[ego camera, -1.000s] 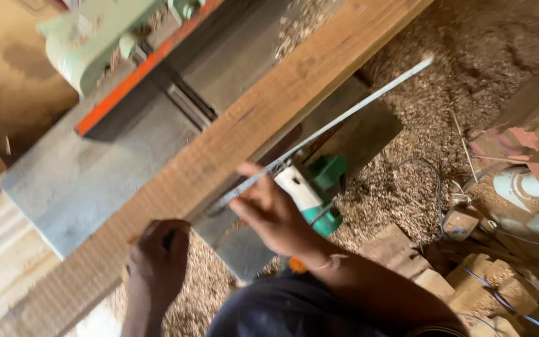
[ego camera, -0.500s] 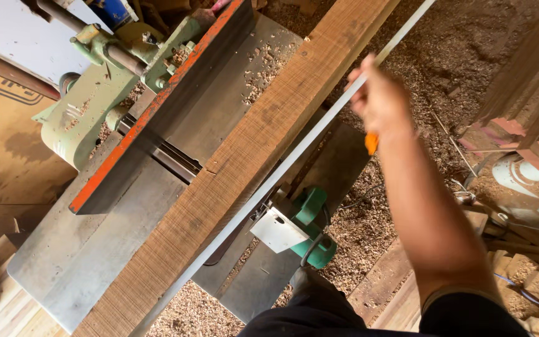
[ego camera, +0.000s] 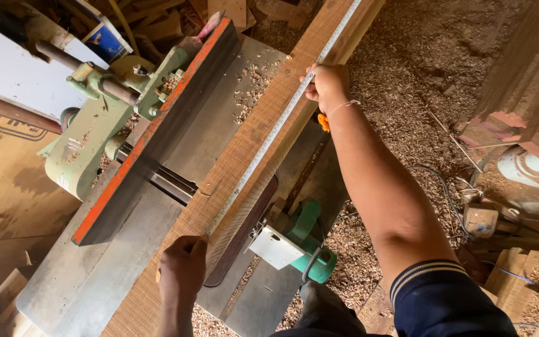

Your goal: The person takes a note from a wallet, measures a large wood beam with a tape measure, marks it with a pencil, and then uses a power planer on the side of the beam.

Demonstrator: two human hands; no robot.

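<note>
While the tape measure spans the plank, both hands' grips, left hand and right hand, pinch its ends.

A grey metal planing machine bed fills the lower left and centre of the frame, with a slot across its middle. An orange-edged fence runs diagonally along it from lower left to upper centre. Behind the fence, at upper left, sits pale green cast machinery dusted with shavings. A green and white switch box hangs at lower centre. Sawdust covers the floor at upper right. Timber offcuts and a cable lie at lower right. A blue container stands at the top left.
</note>
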